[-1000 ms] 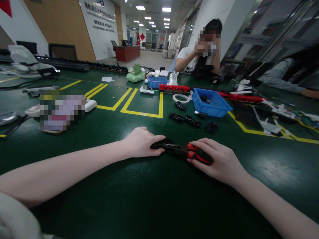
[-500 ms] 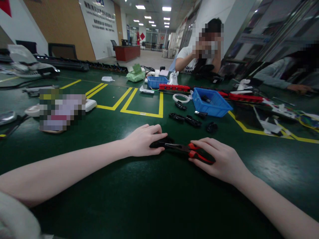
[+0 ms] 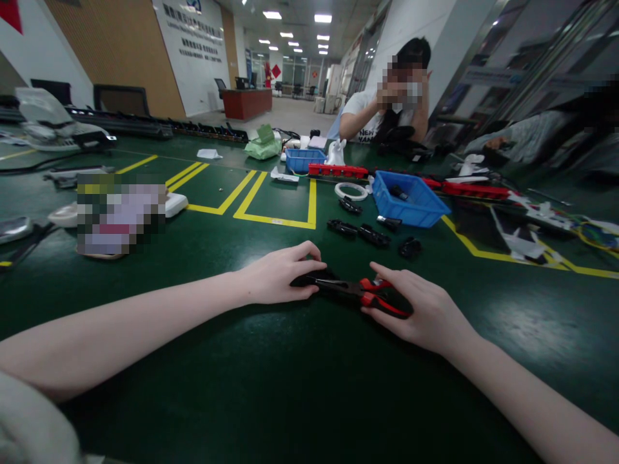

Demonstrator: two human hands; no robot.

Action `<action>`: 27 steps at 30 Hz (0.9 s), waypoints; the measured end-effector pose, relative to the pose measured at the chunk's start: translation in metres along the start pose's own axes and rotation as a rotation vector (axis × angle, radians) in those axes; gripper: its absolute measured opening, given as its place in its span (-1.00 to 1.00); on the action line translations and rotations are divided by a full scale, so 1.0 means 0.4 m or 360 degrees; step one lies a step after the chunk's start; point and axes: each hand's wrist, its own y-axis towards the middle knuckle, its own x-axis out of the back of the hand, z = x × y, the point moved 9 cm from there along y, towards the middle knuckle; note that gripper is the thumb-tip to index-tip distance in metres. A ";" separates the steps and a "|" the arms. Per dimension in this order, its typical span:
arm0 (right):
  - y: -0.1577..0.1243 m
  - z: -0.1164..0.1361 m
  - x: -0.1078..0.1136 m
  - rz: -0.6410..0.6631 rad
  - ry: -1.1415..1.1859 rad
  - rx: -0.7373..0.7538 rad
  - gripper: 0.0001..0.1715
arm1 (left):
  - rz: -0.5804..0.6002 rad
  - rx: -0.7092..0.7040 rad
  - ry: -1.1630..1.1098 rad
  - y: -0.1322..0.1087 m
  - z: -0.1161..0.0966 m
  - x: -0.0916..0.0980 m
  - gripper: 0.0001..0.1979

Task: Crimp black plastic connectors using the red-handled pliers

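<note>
Red-and-black pliers [image 3: 372,294] lie low over the green table, their handles wrapped in my right hand [image 3: 422,310]. The jaws point left onto a small black plastic part [image 3: 309,280]. My left hand [image 3: 278,276] pinches that part against the table, thumb below and fingers lying over it. Both hands sit close together in the middle of the view, with both forearms resting on the table.
Several loose black parts [image 3: 358,231] lie beyond my hands. A blue bin [image 3: 411,200] stands behind them, a second blue bin [image 3: 302,159] and red strips [image 3: 338,171] farther back. Yellow tape lines [image 3: 271,219] mark the table. Two people sit at the far side.
My left fingers have lifted and spread a little over the black part. My right hand has shifted slightly on the plier handles. The person at far right has pulled an arm back.
</note>
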 end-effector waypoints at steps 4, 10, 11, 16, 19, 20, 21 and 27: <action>0.007 0.011 0.007 -0.0021 0.0023 0.0083 -0.49 | -0.0008 -0.0088 0.0057 -0.001 -0.007 0.000 -0.76; 0.010 0.014 0.000 0.0011 -0.0048 0.0107 -0.57 | 0.0055 -0.0063 -0.0156 0.000 0.005 -0.001 -0.89; 0.010 0.014 -0.001 0.0014 -0.0070 0.0116 -0.56 | 0.0063 -0.0050 -0.0193 0.000 0.008 -0.001 -0.90; 0.012 0.009 0.002 -0.0031 -0.0171 0.0130 -0.51 | 0.0067 -0.0001 -0.0251 0.002 0.019 -0.002 -0.90; 0.015 -0.002 0.008 -0.0066 -0.0269 0.0070 -0.51 | 0.0073 0.0001 -0.0223 0.002 0.019 -0.002 -0.89; 0.016 -0.008 0.008 -0.0070 -0.0283 0.0038 -0.51 | 0.0077 -0.0002 -0.0212 0.002 0.017 -0.002 -0.89; 0.016 -0.014 0.008 -0.0073 -0.0282 0.0001 -0.51 | 0.0079 -0.0005 -0.0202 0.002 0.016 -0.002 -0.88; 0.017 -0.030 -0.003 -0.0068 -0.0219 -0.0052 -0.55 | 0.0077 -0.0044 -0.0106 0.002 0.009 -0.002 -0.85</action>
